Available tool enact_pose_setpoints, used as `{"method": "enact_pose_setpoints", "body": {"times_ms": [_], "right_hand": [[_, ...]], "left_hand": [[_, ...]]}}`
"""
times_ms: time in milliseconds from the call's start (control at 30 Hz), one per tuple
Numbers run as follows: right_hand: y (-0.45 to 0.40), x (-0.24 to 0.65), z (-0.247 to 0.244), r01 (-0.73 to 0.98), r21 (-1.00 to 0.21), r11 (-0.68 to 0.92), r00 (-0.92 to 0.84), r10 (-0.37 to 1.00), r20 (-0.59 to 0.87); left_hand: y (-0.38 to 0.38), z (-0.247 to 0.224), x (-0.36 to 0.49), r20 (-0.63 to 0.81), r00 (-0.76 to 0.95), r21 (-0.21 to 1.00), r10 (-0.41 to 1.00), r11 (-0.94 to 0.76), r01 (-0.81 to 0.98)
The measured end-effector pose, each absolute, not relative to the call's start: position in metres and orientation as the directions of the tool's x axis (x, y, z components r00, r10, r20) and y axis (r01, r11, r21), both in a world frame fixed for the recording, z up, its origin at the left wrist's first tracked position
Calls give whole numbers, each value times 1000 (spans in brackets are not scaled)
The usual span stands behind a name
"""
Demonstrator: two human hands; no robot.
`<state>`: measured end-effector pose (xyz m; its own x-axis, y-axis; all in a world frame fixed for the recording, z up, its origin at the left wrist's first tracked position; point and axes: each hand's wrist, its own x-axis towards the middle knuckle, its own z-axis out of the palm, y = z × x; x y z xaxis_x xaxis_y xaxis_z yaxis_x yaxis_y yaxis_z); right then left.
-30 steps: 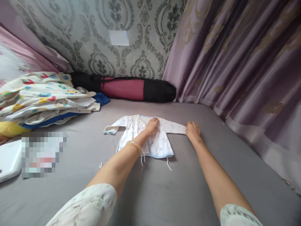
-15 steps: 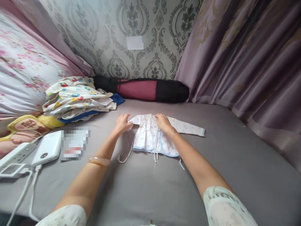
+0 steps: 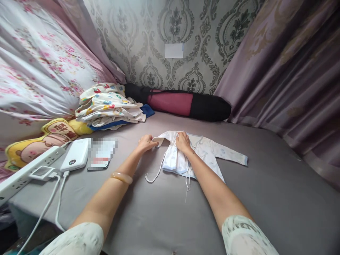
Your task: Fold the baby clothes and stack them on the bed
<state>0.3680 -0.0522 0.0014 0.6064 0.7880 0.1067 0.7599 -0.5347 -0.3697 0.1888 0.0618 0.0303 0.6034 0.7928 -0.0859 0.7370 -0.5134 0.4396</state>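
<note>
Small shirt [image 3: 202, 152]: white, faint blue-grey print, light blue trim — sheet [image 3: 164, 216] was plain grey. Long bag [image 3: 170, 102] was black with a maroon middle. Curtain [image 3: 268, 71]: purple, gold motifs. Wallpaper [image 3: 175, 24] was pale grey, darker damask. Pillow [image 3: 34, 71] was white — pink flowers.

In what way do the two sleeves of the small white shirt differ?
The left sleeve is held near its end by the left hand, while the right sleeve is untouched. The left sleeve is bent; the right sleeve lies stretched out, its blue cuff edge showing. Both belong to the same shirt.
</note>
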Motion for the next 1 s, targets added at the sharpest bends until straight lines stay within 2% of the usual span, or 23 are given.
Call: {"method": "enact_pose_setpoints", "body": {"times_ms": [100, 200, 300, 400, 467, 600, 667, 833, 1000], "right_hand": [[-55, 367, -3, 767, -383, -514, 598, 790, 136], [-56, 367, -5, 775, -384, -502, 592, 789, 163], [-57, 365, -5, 787, -376, -489, 580, 795, 180], [-58, 362, -4, 801, -359, -479, 567, 801, 195], [-59, 360, -3, 806, -347, -479, 563, 802, 199], [-60, 357, -2, 812, -326, -484, 560, 803, 205], [-60, 355, -1, 811, -315, -493, 565, 800, 202], [-60, 352, 0, 808, -286, -515, 572, 803, 167], [-59, 351, 0, 798, -267, -540, 579, 811, 90]], "left_hand": [[60, 31, 193, 58, 645, 390, 762, -612, 688], [62, 31, 190, 325, 683, 204, 654, -754, 625], [70, 27, 182, 421, 725, 62, 545, -815, 576], [83, 20, 172, 371, 772, 18, 516, -835, 550], [90, 17, 166, 319, 765, 30, 559, -813, 581], [101, 16, 166, 200, 567, 169, 799, -598, 783], [105, 17, 172, 126, 467, 228, 875, -483, 845], [115, 20, 196, -51, 378, 294, 925, -348, 890], [119, 22, 210, -105, 347, 324, 932, -298, 898]]}}
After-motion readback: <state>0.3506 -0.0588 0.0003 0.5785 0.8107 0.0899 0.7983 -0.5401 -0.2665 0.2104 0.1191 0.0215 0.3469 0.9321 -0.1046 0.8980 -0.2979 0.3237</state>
